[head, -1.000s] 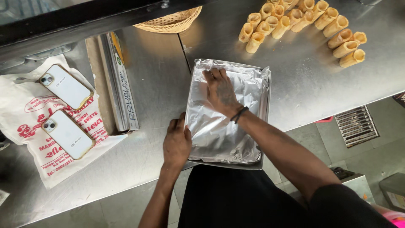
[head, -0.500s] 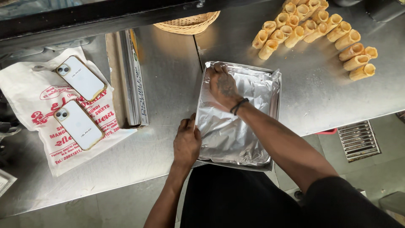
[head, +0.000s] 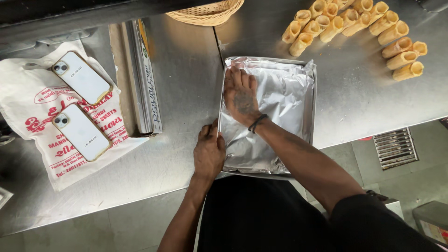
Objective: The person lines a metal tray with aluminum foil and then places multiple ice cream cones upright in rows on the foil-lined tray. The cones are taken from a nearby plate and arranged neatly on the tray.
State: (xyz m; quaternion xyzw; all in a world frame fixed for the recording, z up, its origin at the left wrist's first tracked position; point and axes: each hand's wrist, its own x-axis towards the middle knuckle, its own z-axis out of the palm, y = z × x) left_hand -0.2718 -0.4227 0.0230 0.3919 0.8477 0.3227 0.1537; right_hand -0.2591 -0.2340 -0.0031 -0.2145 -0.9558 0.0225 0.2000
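A rectangular metal tray (head: 313,100) is seen on the steel tabletop (head: 186,93), directly in front of the person, and it is lined with a crinkled sheet of aluminium foil (head: 284,98). The right hand (head: 241,95) is laid flat on the foil in the tray's far left corner, fingers spread and palm down; nothing is enclosed by its grip, which is open and pressed against the sheet. A dark band is worn at that wrist. The left hand (head: 209,151) is set at the tray's near left edge, its fingers curled over the rim where the foil meets it; whether the rim is actually pinched by this grip cannot be told, as the fingertips are hidden.

To the left of the tray, a long foil roll box (head: 140,79) is laid on the tabletop, just apart from the tray. Further left, a white printed bag (head: 28,93) is spread flat, and two phones (head: 81,105) with white backs are placed on it side by side. A cluster of golden rolled pastries (head: 354,28) is arranged on the tabletop beyond the tray's far right corner. The edge of a woven basket (head: 207,11) is visible at the top, behind the tray.
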